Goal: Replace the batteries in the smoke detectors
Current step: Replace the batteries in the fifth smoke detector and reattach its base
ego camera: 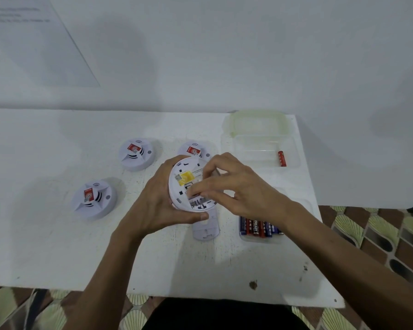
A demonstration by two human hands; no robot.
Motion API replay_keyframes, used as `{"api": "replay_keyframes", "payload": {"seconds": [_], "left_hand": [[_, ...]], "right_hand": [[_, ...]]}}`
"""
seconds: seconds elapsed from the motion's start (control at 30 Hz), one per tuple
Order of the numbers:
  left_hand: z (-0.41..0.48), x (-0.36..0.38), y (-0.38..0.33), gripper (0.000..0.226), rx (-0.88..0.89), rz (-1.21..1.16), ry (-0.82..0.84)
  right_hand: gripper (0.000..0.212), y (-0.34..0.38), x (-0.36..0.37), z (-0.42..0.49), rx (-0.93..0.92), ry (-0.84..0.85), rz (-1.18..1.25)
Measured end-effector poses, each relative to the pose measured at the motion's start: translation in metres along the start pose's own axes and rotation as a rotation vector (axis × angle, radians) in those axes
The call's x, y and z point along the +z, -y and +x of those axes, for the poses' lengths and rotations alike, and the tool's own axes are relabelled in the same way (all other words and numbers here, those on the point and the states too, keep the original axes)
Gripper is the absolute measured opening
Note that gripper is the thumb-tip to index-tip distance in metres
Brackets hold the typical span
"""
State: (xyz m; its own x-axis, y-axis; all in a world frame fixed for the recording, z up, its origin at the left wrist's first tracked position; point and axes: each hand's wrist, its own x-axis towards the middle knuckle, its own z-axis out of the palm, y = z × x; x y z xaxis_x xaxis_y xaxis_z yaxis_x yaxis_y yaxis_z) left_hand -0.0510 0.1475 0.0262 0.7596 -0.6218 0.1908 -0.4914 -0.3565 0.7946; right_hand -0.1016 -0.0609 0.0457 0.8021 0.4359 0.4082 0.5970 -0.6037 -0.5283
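Smoke detector (185, 177) in left hand (153, 201) — right hand (239, 186) touches its back.

The left hand (153, 201) grips an upturned smoke detector (184, 184); the right hand (234, 186) touches its open back.

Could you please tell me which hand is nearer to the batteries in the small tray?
Right. The right hand works just behind the batteries, its wrist beside them; the left hand grips the smoke detector farther to their left.

Three detectors (94, 198) left of hands (196, 194); batteries (260, 228) right.
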Motion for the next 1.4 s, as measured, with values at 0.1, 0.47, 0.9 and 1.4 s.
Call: {"api": "replay_keyframes", "payload": {"seconds": [0.1,0.47,0.9,1.4], "left_hand": [[0.000,-0.001,-0.002,0.092,-0.005,0.011,0.015],[-0.004,0.001,0.003,0.095,-0.019,-0.031,-0.027],[-0.003,0.003,0.009,0.093,-0.004,-0.057,-0.044],[-0.002,0.000,0.012,0.093,-0.017,-0.003,-0.031]], "right_hand": [[0.023,-0.002,-0.004,0.000,-0.010,0.063,-0.011],[0.021,-0.002,-0.008,0.002,-0.007,0.034,-0.031],[0.034,-0.088,-0.057,-0.019,0.915,0.021,-0.237],[0.031,-0.136,-0.045,-0.016,1.020,0.166,-0.379]]}}
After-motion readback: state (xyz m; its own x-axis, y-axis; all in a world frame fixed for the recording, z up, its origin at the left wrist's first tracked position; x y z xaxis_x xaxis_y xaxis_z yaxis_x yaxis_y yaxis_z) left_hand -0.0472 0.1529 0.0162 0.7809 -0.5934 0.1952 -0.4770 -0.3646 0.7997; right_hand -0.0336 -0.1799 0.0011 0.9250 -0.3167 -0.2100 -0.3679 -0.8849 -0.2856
